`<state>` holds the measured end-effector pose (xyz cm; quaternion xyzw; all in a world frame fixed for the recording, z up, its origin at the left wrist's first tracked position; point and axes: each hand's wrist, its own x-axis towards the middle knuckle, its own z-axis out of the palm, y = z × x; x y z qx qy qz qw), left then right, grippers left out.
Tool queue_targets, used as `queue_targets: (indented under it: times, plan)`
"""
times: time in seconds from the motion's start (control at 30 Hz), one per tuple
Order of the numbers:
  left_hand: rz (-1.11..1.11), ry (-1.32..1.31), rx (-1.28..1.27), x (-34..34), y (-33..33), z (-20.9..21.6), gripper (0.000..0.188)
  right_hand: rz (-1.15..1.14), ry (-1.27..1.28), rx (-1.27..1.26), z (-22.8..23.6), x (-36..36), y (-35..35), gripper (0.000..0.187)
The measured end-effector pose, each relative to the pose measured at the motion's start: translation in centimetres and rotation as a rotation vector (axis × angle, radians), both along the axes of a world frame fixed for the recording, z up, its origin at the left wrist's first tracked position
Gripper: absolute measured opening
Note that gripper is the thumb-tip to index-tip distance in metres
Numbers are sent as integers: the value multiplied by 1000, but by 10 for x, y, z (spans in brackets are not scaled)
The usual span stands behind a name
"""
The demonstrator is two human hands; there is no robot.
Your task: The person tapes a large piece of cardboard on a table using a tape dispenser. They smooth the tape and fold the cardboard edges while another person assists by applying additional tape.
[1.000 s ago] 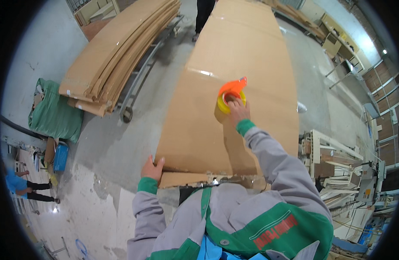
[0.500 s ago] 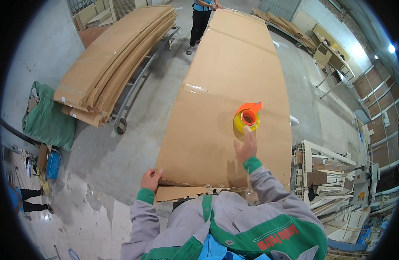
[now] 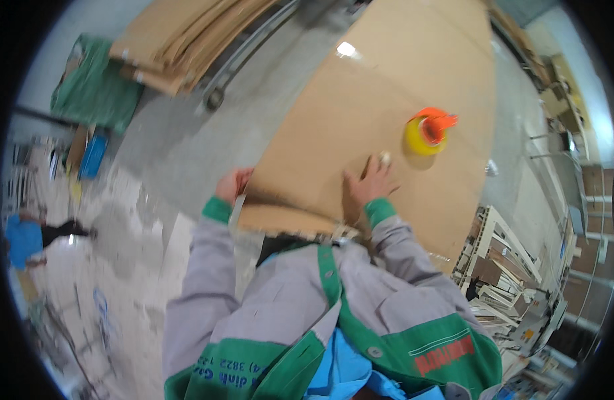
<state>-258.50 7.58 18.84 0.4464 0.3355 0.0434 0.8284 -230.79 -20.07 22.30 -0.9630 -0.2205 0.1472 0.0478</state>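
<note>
A long brown cardboard sheet [image 3: 333, 133] stretches away in front of me. At its near left corner, my left hand [image 3: 235, 185] is closed on the edge, fingers partly hidden, and the top layer is raised there. A dark gap separates it from a lower cardboard flap [image 3: 280, 218]. My right hand [image 3: 373, 183] lies with fingers spread on the sheet near its front edge, holding nothing. Something whitish covers one of its fingertips. Beyond that hand, to the right, an orange tape dispenser [image 3: 441, 121] with a yellow roll [image 3: 421, 141] rests on the cardboard.
Stacked cardboard sheets [image 3: 187, 40] lie on a wheeled cart [image 3: 217, 90] at far left, beside a green sack [image 3: 97, 83] and a blue box [image 3: 93, 157]. White slatted pieces [image 3: 500, 257] are piled at right. A person in blue [image 3: 27, 240] is at the left rim.
My right hand has moved back from the tape dispenser and now lies on the cardboard. At the near edge the gap has widened. The view has shifted; the person at the far end is out of it.
</note>
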Motion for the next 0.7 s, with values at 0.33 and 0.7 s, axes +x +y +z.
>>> queue_targets:
  times: [0.33,0.7]
  plan:
    - [-216,89,658,-8,-18,20,46,43,53,280,21,-17,13,94]
    - [-306,-265,427,-28,-4,88,50,125,128,404,87,-136,184,94]
